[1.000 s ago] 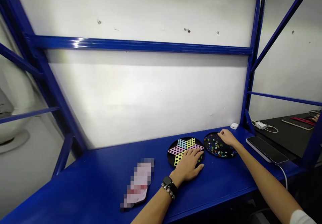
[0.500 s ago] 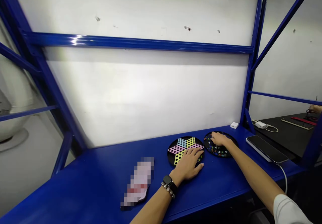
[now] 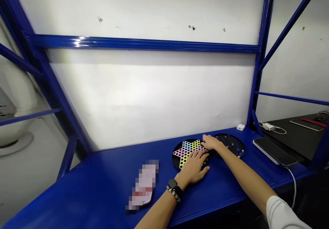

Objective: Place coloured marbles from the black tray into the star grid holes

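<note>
A round black board (image 3: 189, 148), pierced with a pastel star of holes, was laid on a glossy blue shelf (image 3: 102, 181). The left hand (image 3: 194, 169) was spread flat on the board's near edge. The right hand (image 3: 210, 142) was curled at its right rim, and its grip could not be told. A tray (image 3: 232, 143) of marbles was set just right of the board.

Left hand (image 3: 194, 169) flat (right (image 3: 210, 142) perhaps curled)

A white wall (image 3: 154, 95), brightly lit, stands behind the blue table (image 3: 89, 188). A blue beam (image 3: 144, 45) crosses above the table; a black table (image 3: 298, 138) stands right of it.
</note>
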